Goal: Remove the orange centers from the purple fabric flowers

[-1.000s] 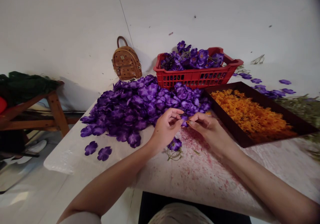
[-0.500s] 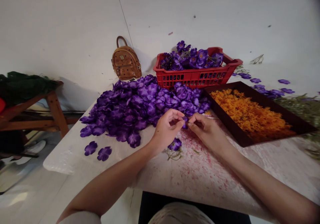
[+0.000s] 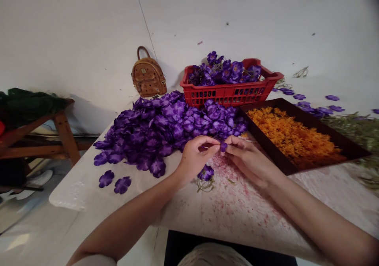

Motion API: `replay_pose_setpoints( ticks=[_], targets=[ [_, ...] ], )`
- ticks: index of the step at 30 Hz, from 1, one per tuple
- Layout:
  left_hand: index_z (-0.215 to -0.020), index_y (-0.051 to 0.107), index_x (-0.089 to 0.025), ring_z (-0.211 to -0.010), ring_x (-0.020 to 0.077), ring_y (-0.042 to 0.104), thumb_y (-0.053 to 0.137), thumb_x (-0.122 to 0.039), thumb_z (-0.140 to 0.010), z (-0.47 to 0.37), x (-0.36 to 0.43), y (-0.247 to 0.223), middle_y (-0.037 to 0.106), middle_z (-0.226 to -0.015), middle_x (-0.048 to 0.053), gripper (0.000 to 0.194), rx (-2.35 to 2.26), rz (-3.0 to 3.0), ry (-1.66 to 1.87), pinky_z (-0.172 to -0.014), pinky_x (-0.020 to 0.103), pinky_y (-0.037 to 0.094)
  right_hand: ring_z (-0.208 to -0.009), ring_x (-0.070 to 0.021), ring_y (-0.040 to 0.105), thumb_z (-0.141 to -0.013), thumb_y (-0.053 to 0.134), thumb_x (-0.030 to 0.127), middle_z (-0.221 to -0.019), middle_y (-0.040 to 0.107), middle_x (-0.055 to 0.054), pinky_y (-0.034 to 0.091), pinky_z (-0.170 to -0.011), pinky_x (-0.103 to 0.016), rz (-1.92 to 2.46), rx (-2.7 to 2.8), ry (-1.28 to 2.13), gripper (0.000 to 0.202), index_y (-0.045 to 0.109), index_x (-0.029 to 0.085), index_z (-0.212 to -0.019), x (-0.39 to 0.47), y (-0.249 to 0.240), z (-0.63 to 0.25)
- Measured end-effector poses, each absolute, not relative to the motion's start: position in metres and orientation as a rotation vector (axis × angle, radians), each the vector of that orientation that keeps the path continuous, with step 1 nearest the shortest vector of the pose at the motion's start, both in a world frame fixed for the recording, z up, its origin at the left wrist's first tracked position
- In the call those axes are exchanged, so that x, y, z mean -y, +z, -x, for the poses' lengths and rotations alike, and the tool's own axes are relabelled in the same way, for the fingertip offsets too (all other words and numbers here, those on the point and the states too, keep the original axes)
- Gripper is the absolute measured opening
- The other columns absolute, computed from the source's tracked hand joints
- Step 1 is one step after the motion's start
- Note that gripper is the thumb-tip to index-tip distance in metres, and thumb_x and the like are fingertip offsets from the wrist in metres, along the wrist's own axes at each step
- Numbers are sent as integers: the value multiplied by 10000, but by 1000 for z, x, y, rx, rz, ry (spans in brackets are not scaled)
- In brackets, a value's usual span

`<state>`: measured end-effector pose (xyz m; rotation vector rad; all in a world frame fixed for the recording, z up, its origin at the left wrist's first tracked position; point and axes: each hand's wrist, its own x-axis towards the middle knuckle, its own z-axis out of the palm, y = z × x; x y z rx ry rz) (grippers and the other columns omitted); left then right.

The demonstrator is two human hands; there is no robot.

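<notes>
Over the middle of the table, my left hand (image 3: pixel 197 155) and my right hand (image 3: pixel 247 155) meet fingertip to fingertip. Between them is a small purple artificial flower petal piece (image 3: pixel 223 146), pinched by the fingers of both hands. Just below my left hand lies a purple flower head (image 3: pixel 205 172) with thin green stems (image 3: pixel 205 185). Behind and left of the hands spreads a large heap of purple fabric petals (image 3: pixel 160 127). Close to my right hand stands a dark shallow box (image 3: pixel 271 151) of orange flower centres (image 3: pixel 296 137).
A red plastic basket (image 3: pixel 227 90) of assembled purple flowers stands behind the heap. A brown mini backpack (image 3: pixel 149 78) leans on the wall. Green stems (image 3: pixel 352 129) and loose purple flowers lie right of the box. Two single petals (image 3: pixel 122 185) lie front left. A wooden stand (image 3: pixel 63 133) is farther left.
Both hands have stayed together; the right hand has turned slightly and its fingers have shifted on the purple piece, which now shows more plainly between the fingertips. The view has shifted a little.
</notes>
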<state>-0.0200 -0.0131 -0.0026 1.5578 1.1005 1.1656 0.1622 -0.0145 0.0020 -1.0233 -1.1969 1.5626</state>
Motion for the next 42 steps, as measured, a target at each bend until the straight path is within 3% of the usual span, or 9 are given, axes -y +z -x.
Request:
replay_pose_setpoints(
  ticks=[8, 13, 16, 20, 26, 32, 34, 37, 42],
  targets=[
    [-856, 742, -166, -724, 137, 640, 682, -234, -911, 20, 15, 2, 740, -822, 32, 106, -1126, -1546, 1131, -691, 251, 496, -818, -190, 549, -796, 787, 485, -832, 592, -5, 454, -799, -343, 1065, 1228, 1478, 294, 637, 232, -807, 15, 1, -161],
    [-830, 730, -151, -673, 115, 581, 704, -276, -887, 19, 13, 6, 692, -768, 12, 139, -1090, -1376, 1084, -652, 239, 443, -740, -171, 488, -879, 718, 467, -758, 529, 14, 405, -723, -323, 1055, 1334, 1308, 285, 598, 230, -776, 16, 1, -161],
    [-806, 727, -152, -643, 109, 555, 727, -314, -867, 20, 13, 6, 653, -715, 0, 174, -1073, -1278, 1060, -630, 237, 428, -774, -185, 530, -926, 665, 453, -812, 583, -7, 424, -736, -333, 1067, 1444, 1199, 241, 620, 232, -840, 16, 2, -161],
    [-795, 732, -154, -620, 104, 538, 758, -360, -844, 21, 12, 4, 629, -677, -6, 213, -1048, -1198, 1058, -619, 238, 429, -848, -221, 615, -840, 742, 398, -918, 670, -30, 485, -771, -358, 1046, 1609, 1174, 232, 608, 254, -964, 17, 3, -158],
    [-706, 695, -166, -603, 107, 533, 750, -377, -855, 22, 13, 4, 603, -632, -8, 265, -1006, -1260, 1008, -615, 250, 441, -635, -182, 488, -891, 658, 339, -689, 548, 16, 397, -611, -328, 1141, 1717, 846, 100, 607, 268, -843, 22, 7, -155],
    [-858, 766, -175, -775, 166, 695, 686, -302, -927, 40, 25, 12, 774, -845, 54, 165, -1126, -1499, 1021, -736, 279, 540, -670, -202, 516, -938, 644, 409, -745, 608, -10, 374, -626, -346, 1108, 1791, 845, 188, 650, 268, -814, 22, 8, -163],
    [-946, 782, -206, -882, 185, 718, 655, -268, -954, 63, 42, 17, 801, -980, 56, 141, -1380, -1720, 1123, -828, 306, 555, -639, -195, 486, -944, 656, 436, -718, 577, -3, 350, -606, -344, 1129, 1768, 876, 215, 642, 268, -810, 21, 6, -167],
    [-972, 768, -218, -977, 242, 703, 698, -228, -907, 111, 79, 19, 783, -1014, 66, 95, -1872, -2023, 1130, -912, 382, 556, -596, -179, 422, -939, 674, 469, -692, 529, 6, 305, -575, -338, 1178, 1709, 896, 245, 634, 266, -808, 18, 5, -172],
    [-1158, 757, -247, -1055, 295, 729, 726, -228, -850, 166, 117, 1, 780, -1167, 81, 310, -2139, -2102, 832, -950, 440, 588, -670, -205, 477, -919, 693, 504, -724, 545, -6, 338, -626, -344, 1141, 1715, 915, 292, 611, 262, -779, 17, 5, -170]
  ],
)
